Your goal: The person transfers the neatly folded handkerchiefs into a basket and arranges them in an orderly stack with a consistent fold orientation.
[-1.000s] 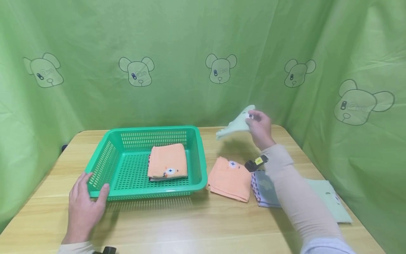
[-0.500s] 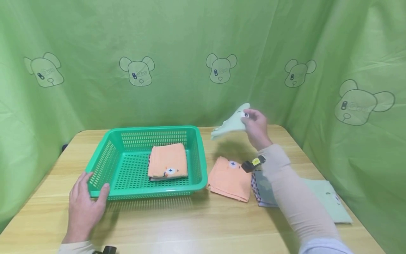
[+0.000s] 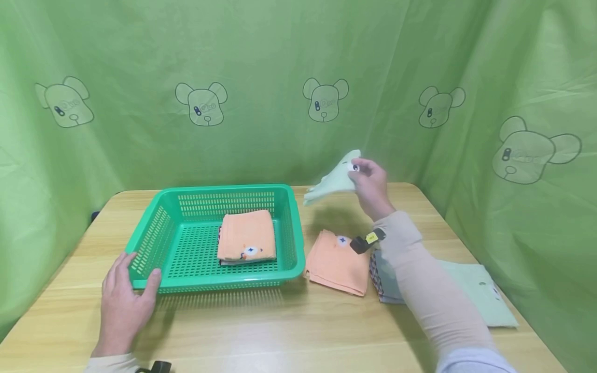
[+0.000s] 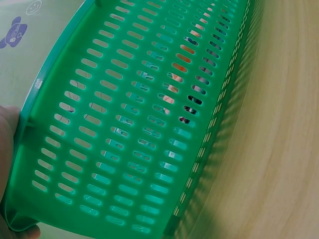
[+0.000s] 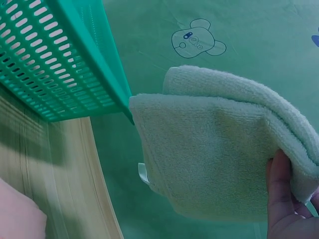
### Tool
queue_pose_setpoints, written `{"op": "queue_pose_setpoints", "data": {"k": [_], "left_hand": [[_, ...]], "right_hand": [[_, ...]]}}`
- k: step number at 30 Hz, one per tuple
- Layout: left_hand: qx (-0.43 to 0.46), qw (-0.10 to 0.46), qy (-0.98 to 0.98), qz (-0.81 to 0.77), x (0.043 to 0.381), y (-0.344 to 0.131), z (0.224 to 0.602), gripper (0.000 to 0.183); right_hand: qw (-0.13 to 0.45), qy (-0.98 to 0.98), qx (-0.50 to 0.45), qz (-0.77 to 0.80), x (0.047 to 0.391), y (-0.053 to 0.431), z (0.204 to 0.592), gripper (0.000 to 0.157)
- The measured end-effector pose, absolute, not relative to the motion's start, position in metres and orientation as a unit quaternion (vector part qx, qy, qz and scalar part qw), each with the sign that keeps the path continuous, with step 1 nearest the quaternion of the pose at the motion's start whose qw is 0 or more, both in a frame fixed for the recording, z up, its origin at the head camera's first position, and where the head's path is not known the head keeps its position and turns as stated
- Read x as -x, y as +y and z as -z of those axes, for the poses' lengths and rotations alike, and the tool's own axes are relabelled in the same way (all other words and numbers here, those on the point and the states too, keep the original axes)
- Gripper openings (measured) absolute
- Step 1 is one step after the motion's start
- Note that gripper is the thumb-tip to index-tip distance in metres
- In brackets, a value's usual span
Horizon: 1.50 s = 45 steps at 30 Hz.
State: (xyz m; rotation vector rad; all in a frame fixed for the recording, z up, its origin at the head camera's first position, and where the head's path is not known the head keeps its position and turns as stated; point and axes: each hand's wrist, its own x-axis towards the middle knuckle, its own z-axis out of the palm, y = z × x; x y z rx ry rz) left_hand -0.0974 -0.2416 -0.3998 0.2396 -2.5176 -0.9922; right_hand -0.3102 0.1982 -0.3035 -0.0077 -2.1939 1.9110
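Observation:
My right hand [image 3: 371, 189] pinches a pale green folded towel [image 3: 333, 181] by one end, raised above the table to the right of the basket. In the right wrist view the towel [image 5: 209, 149] hangs doubled over, with thumb and fingers at its right end. My left hand [image 3: 125, 305] holds the near left corner of the green plastic basket [image 3: 219, 284], thumb on the front rim and fingers along the left rim. A folded orange towel [image 3: 247, 235] with an embroidered face lies on other folded cloth inside the basket, towards its right.
On the wooden table [image 3: 261, 336], right of the basket, lie another folded orange towel [image 3: 338, 267], a grey-blue towel [image 3: 389, 282] with a checked edge, partly behind the right forearm, and a pale green towel [image 3: 485, 298]. A green curtain [image 3: 266, 129] encloses the table's back and sides.
My right hand has drifted left and slightly up with the pale green towel, closer to the basket. The left hand and the basket have stayed in place.

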Motion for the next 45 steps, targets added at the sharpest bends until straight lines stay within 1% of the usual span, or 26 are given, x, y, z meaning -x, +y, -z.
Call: {"op": "queue_pose_setpoints", "data": {"k": [7, 31, 45], "left_hand": [[-0.079, 0.228, -0.903, 0.356, 0.099, -0.24, 0.399, 0.066], [-0.085, 0.205, -0.908, 0.356, 0.097, -0.243, 0.402, 0.068], [-0.083, 0.214, -0.905, 0.358, 0.098, -0.243, 0.4, 0.067]], "right_hand": [[0.115, -0.744, 0.0, -0.658, 0.309, 0.192, 0.303, 0.038], [0.095, -0.7, -0.021, -0.708, 0.303, 0.161, 0.306, 0.036], [0.081, -0.646, -0.032, -0.758, 0.3, 0.141, 0.3, 0.036]]}}
